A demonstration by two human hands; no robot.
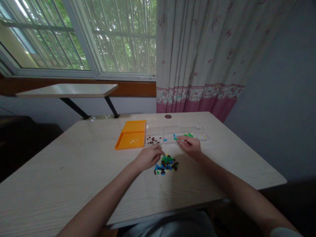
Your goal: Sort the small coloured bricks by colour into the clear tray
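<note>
My right hand (191,146) is over the front edge of the clear compartment tray (170,141), its fingers pinched together with a small green toy brick (175,138) at their tips. Blue bricks (174,135) lie in the tray compartment just beyond those fingertips. At the upper left edge of a mixed pile of bricks (166,164), green, blue, brown and pale yellow, is my left hand (150,157). Its fingers are curled closed, the tips reaching the pile; whatever they may hold is too small to make out.
Brown bricks (153,140) fill the tray's left compartment; green bricks (189,135) sit in one further right. An open orange box (130,141) with a few white pieces stands left of the tray. A raised shelf (71,90) is at the table's back left, and a curtain (192,65) hangs behind.
</note>
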